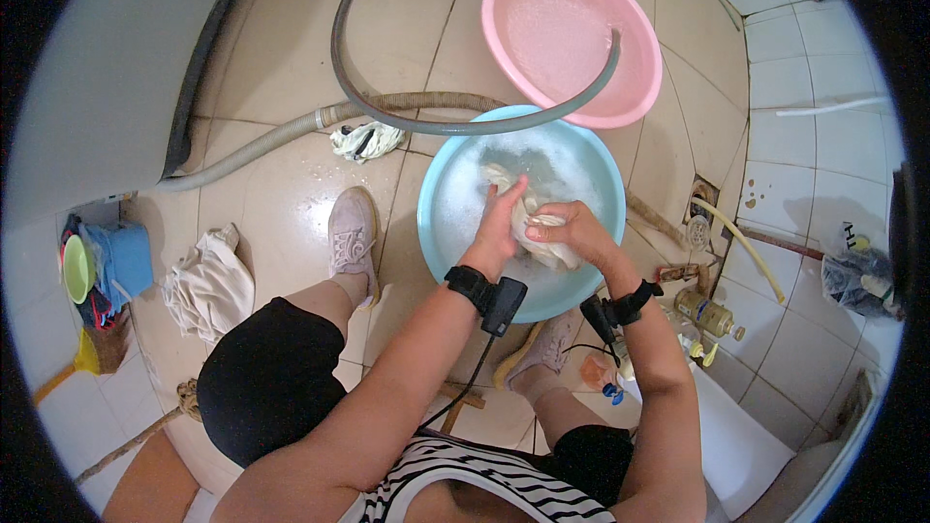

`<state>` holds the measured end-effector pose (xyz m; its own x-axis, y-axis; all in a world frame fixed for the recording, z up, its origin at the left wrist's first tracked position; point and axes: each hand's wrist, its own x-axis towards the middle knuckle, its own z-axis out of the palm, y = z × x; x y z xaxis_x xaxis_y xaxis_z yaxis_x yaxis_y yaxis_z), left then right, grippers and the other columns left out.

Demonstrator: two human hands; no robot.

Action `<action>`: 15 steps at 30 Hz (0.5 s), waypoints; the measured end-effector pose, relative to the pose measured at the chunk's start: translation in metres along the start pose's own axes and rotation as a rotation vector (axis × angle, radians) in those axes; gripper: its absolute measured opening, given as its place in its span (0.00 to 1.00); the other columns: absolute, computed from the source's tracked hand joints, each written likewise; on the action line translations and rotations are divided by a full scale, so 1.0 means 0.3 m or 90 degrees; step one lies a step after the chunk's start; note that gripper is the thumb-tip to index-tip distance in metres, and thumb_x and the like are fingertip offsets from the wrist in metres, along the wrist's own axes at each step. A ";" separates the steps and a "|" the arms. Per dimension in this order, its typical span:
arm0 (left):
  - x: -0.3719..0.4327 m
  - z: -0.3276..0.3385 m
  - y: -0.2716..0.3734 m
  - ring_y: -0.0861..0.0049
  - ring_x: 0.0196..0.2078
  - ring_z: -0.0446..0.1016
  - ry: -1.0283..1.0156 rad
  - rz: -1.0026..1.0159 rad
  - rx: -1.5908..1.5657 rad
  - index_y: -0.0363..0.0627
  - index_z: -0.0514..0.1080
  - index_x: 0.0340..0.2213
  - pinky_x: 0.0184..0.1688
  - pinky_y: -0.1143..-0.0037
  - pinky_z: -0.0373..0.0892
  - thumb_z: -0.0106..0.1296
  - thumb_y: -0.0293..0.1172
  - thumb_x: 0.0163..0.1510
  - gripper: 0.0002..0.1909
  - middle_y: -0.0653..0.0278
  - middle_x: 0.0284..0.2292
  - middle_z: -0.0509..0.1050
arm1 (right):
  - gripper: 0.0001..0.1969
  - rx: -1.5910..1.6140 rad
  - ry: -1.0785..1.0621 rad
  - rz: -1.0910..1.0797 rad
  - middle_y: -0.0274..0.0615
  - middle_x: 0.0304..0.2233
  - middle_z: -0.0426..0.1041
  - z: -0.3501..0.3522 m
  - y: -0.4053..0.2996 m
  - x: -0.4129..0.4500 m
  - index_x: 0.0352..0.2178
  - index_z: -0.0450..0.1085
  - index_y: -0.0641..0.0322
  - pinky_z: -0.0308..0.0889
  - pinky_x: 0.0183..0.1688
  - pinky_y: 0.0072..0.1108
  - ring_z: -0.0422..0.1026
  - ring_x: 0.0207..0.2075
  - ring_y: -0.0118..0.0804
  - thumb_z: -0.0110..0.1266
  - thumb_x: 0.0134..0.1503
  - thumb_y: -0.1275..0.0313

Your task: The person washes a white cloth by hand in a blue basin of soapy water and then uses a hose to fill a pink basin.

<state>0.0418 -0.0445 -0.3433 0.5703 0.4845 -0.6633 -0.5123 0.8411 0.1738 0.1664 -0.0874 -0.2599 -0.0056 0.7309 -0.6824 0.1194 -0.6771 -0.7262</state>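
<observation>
A light blue plastic basin (430, 232) on the tiled floor holds sudsy water (465, 218). Over it, both my hands grip one wet, cream-coloured cloth (539, 245). My left hand (501, 221) is around the cloth's left side, thumb pointing up. My right hand (574, 229) pinches and bunches the right part, with its thumb and fingers on the fabric. One end of the cloth trails towards the foam at the upper left; the other hangs low near the front of the basin. What kind of garment it is cannot be told.
A pink basin (501, 51) of water stands behind, fed by a grey hose (465, 127). A ribbed drain hose (269, 149) crosses the floor. Cloths lie at left: a small white one (367, 142) and a beige one (211, 283). Bottles (708, 314) and a floor drain (699, 229) are right.
</observation>
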 end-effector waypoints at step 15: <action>-0.014 0.010 -0.032 0.70 0.45 0.69 0.043 -0.005 0.129 0.46 0.62 0.47 0.47 0.67 0.65 0.47 0.48 0.54 0.25 0.63 0.44 0.69 | 0.27 -0.329 0.432 0.020 0.56 0.26 0.73 -0.053 0.174 0.119 0.36 0.71 0.63 0.64 0.38 0.35 0.71 0.33 0.57 0.40 0.54 0.48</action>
<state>0.0462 -0.0540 -0.3401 0.5261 0.4658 -0.7115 -0.3639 0.8795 0.3067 0.1882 -0.0953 -0.3208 0.5821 0.7165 -0.3844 0.5477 -0.6950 -0.4659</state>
